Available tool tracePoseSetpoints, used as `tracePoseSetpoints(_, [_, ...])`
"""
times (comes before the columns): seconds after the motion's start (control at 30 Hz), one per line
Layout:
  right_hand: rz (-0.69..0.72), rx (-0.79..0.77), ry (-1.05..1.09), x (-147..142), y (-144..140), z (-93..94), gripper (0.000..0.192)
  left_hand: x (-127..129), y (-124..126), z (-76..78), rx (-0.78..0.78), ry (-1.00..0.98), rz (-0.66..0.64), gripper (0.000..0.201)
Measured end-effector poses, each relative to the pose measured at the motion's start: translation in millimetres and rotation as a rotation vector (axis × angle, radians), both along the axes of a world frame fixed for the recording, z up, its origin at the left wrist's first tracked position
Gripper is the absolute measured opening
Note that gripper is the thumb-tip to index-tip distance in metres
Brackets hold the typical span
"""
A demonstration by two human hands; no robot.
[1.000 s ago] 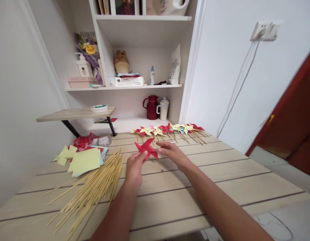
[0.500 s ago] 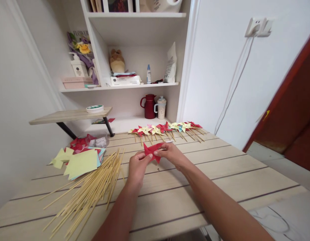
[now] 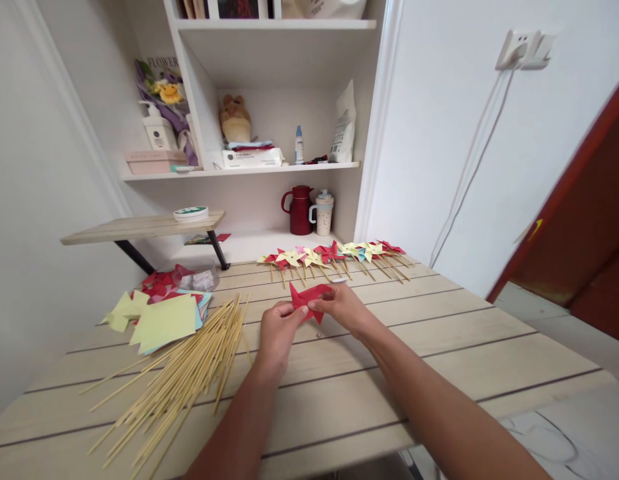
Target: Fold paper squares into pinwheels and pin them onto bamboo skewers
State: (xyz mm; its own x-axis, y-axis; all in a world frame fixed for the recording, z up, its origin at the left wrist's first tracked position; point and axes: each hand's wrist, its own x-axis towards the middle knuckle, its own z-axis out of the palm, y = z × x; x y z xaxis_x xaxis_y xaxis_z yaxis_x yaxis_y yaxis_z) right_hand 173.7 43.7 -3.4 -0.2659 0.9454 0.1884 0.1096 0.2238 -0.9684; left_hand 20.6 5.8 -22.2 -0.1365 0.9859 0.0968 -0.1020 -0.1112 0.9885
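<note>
Both of my hands hold one folded red paper pinwheel (image 3: 307,298) just above the wooden table (image 3: 439,353). My left hand (image 3: 277,332) pinches its lower left side. My right hand (image 3: 341,305) grips its right side with the fingertips on the paper. A loose pile of bamboo sticks (image 3: 184,373) lies to the left of my left hand. Beyond my hands, a row of finished pinwheels (image 3: 334,257) on sticks, red, yellow and blue, lies along the table's far edge.
Yellow, blue and red paper squares (image 3: 162,320) are stacked at the far left, with a clear plastic bag (image 3: 197,277) behind them. A small raised shelf (image 3: 144,227) carries a tape roll (image 3: 191,213). A red jug (image 3: 300,210) and a mug (image 3: 323,213) stand in the wall shelving.
My right hand has closed onto the red pinwheel, which my left hand held alone a second ago. Both hands have drawn together with the paper between them.
</note>
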Motion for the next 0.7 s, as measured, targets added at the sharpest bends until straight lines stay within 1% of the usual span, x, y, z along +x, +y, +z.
tracePoseSetpoints(0.2, [-0.010, -0.005, 0.015, -1.2, 1.9, -2.0, 0.018, 2.3, 2.2, -0.1, 0.002, -0.007, 0.029, 0.023])
tracePoseSetpoints(0.23, [-0.011, -0.007, 0.025, -0.9, 2.5, -2.4, 0.019, 2.5, 2.8, 0.0, 0.011, -0.014, 0.044, 0.027])
tracePoseSetpoints(0.33, [-0.021, -0.007, 0.046, 0.3, 3.5, -2.8, 0.021, 2.6, 3.4, 0.4, 0.012, -0.028, 0.094, 0.052])
tracePoseSetpoints(0.37, [-0.023, -0.006, 0.050, 0.8, 3.5, -2.7, 0.022, 2.5, 3.1, 0.6, 0.006, -0.035, 0.099, 0.057])
tracePoseSetpoints(0.4, [-0.025, -0.005, 0.053, 1.3, 3.5, -2.5, 0.022, 2.2, 2.6, 0.9, -0.002, -0.041, 0.091, 0.058])
tracePoseSetpoints(0.53, [-0.035, -0.003, 0.052, 2.5, 3.1, -1.9, 0.021, 0.8, 0.2, 2.4, -0.023, -0.018, 0.050, 0.038])
tracePoseSetpoints(0.6, [-0.041, -0.001, 0.043, 2.5, 3.5, -2.1, 0.020, 0.0, -0.2, 3.3, -0.028, -0.002, 0.070, 0.033])
tracePoseSetpoints(0.7, [-0.042, 0.003, 0.038, 1.9, 4.6, -3.2, 0.020, -0.8, 0.8, 4.1, 0.010, -0.028, 0.108, 0.029])
